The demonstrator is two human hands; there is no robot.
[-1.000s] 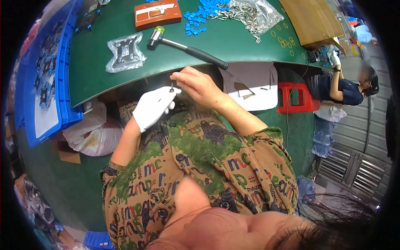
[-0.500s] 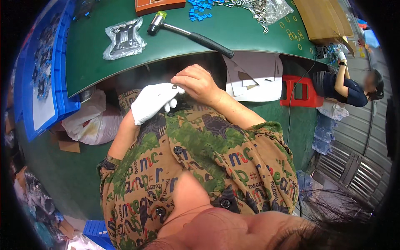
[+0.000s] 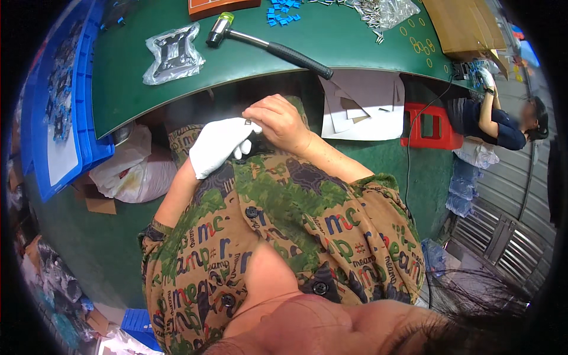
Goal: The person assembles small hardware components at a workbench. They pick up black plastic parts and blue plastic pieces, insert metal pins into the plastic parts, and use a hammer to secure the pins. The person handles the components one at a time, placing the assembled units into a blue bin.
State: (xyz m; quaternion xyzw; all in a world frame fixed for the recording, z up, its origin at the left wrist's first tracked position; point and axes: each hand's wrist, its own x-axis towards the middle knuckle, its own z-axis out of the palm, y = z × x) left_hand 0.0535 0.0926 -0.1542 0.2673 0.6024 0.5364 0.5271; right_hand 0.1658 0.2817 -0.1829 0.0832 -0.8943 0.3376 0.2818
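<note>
In front of my body, below the table's edge, my two hands meet. My left hand (image 3: 220, 145), in a white glove, has its fingers curled. Against it rests my bare right hand (image 3: 283, 123), its fingers bent over the glove's fingertips. A tiny dark piece (image 3: 248, 122) shows at the glove's fingertips; its kind is too small to make out, and the rest of what lies between the hands is hidden. On the green table, beyond the hands, lie a mallet (image 3: 299, 59) with a black grip and a clear bag (image 3: 173, 54) holding a black frame-like part.
Blue clips (image 3: 285, 19), metal pins (image 3: 371, 16) and yellowish rings (image 3: 417, 44) lie along the table's far side, near a cardboard box (image 3: 467, 26). A blue crate (image 3: 89, 127) stands left, a red stool (image 3: 421, 136) right. Beyond it, a person (image 3: 503, 127) works at the table.
My hands stay together in nearly the same pose. The view has shifted slightly, and the other person's gloved hand has moved a little.
</note>
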